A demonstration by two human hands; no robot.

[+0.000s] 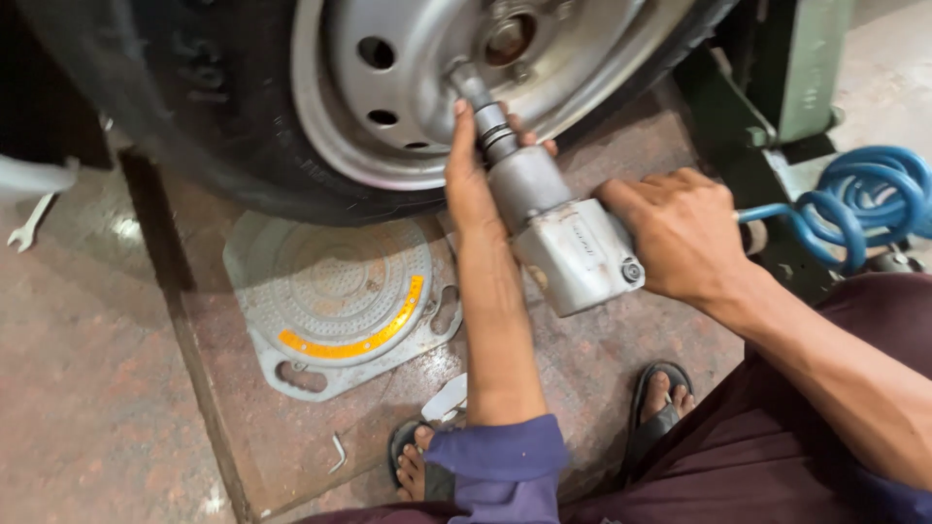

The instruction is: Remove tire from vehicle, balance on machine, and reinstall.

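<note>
Head view, nearest first. Your purple sleeve cuff (500, 466) and dark maroon garment (777, 437) fill the bottom edge; below them, both feet in black sandals (658, 403) on a reddish speckled stone floor (97, 388).

Item: your right hand (680, 233), fingers curled shut around the rear grip of the grey metal impact wrench (568, 238).

Item: your left hand (471, 170), fingers laid flat and together along the wrench's barrel, thumb hidden behind it.

Item: impact wrench, blocky cast body, smooth and dull, with a faint embossed marking on its side. Its socket (466, 82) meets the silver steel wheel rim (388, 78) near the hub (510, 37).

Item: black rubber tyre (194, 116), raised off the floor, upper left.

Item: round grey turntable plate (340, 291) under the tyre, dimpled surface, yellow arc strip along its lower edge, cut-out handles at the corners. It lies just left of your left forearm.

Item: coiled blue air hose (864, 199), right edge, running to the wrench behind your right hand.

Item: green metal stand (796, 68), upper right.

Item: spanner (29, 228) at far left; small bent key (337, 453) near your left foot.
</note>
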